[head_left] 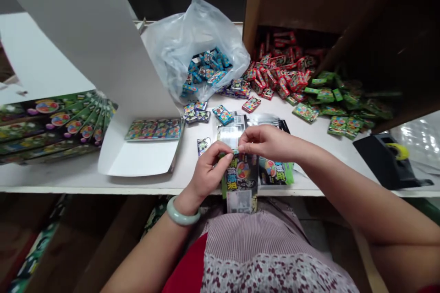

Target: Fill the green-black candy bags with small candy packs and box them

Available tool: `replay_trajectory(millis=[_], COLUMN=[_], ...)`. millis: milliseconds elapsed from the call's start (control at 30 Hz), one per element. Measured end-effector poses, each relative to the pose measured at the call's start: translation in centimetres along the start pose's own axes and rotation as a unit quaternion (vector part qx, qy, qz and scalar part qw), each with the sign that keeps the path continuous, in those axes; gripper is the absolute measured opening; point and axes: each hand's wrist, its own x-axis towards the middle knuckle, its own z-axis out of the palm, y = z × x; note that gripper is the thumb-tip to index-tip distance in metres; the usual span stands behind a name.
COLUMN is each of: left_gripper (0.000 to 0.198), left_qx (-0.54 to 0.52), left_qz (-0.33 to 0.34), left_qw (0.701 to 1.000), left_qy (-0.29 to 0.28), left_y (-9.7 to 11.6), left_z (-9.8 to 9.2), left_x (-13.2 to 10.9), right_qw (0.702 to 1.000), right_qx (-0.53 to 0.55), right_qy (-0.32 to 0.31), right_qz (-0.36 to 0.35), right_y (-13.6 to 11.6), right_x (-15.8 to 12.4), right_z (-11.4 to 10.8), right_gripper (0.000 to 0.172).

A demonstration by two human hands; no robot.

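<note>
A black and green printed candy bag [243,171] hangs over the front edge of the white table [187,181], close to my body. My left hand [208,167], with a pale green bangle on its wrist, pinches the upper left edge of this bag. Thumb and fingers of my right hand [266,141] are closed on the same upper edge, a little to the right. What lies inside the bag is hidden. More printed bags [275,174] lie under and beyond my right hand. A small purple packet [203,145] rests just left of my hands.
Blue packets [208,66] spill from a clear plastic bag [172,50] at the back. Red packets [285,73] and green packets [338,96] pour from cardboard boxes. A white display box [137,158] stands left, a black tape dispenser [385,160] right.
</note>
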Motion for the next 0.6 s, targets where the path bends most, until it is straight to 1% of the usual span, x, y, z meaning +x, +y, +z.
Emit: replay_trajectory(millis=[133,267,400,467,533,567,600], left_gripper=[0.010,0.016,0.013,0.012,0.015,0.022,0.029], left_qx=[-0.019,-0.008,-0.001,0.000,-0.033,-0.069,-0.112], left_qz=[-0.013,-0.019,-0.019,-0.017,-0.044,-0.067,-0.094], left_qw=[1.000,0.999,0.998,0.997,0.997,0.994,0.989], left_qy=[0.007,0.040,0.062,0.070,0.063,0.042,0.008], left_y=[-0.3,-0.7,-0.5,-0.4,-0.3,-0.3,-0.2], left_z=[-0.2,0.3,0.8,0.8,0.7,0.6,0.4], left_x=[-0.1,0.1,0.1,-0.1,-0.7,-1.1,-1.7], right_qw=[0.999,0.998,0.997,0.999,0.990,0.978,0.962], right_qx=[-0.037,-0.062,-0.060,-0.001,0.107,0.168,0.224], right_qy=[-0.002,0.014,0.033,0.011,-0.026,-0.049,-0.074], right_qz=[0.012,0.024,0.040,0.053,0.086,0.111,0.135], right_y=[0.3,0.0,0.4,1.1,1.7,1.9,2.0], right_x=[0.8,0.9,1.4,1.7,1.9,2.0,2.0], right_z=[0.1,0.3,0.6,0.7,0.9,1.0,1.1], right_gripper=[0.017,0.016,0.015,0.013,0.012,0.013,0.014])
